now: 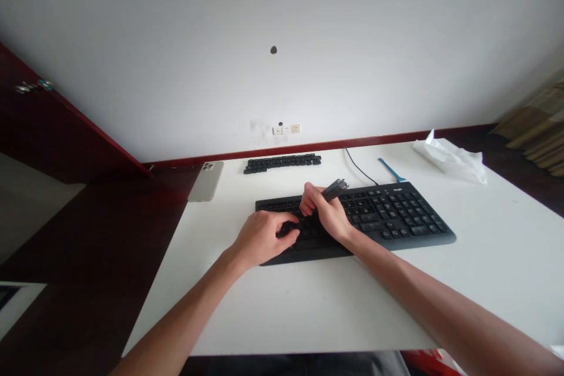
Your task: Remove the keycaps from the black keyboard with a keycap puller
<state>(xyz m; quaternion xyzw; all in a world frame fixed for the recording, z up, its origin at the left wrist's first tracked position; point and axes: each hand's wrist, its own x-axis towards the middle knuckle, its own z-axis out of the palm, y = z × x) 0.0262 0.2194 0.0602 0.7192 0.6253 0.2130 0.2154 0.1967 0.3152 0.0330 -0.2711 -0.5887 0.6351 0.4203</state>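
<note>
A black full-size computer keyboard (396,217) lies on the white desk, with my two hands over its left half. My left hand (262,239) rests on the keys with curved fingers, holding nothing that I can see. Just to its right, my right hand (324,211) grips a dark keycap puller (335,188), whose lower end goes down among the keys and is hidden by my fingers. Behind the keyboard, a row of loose black keycaps (282,163) lies on the desk.
A white desk (484,270) stands against a white wall with a dark red skirting board. On it lie a phone (206,181), a black cable (360,167), a blue plastic tool (390,169) and a crumpled tissue packet (449,158). A wall socket (286,129) sits above.
</note>
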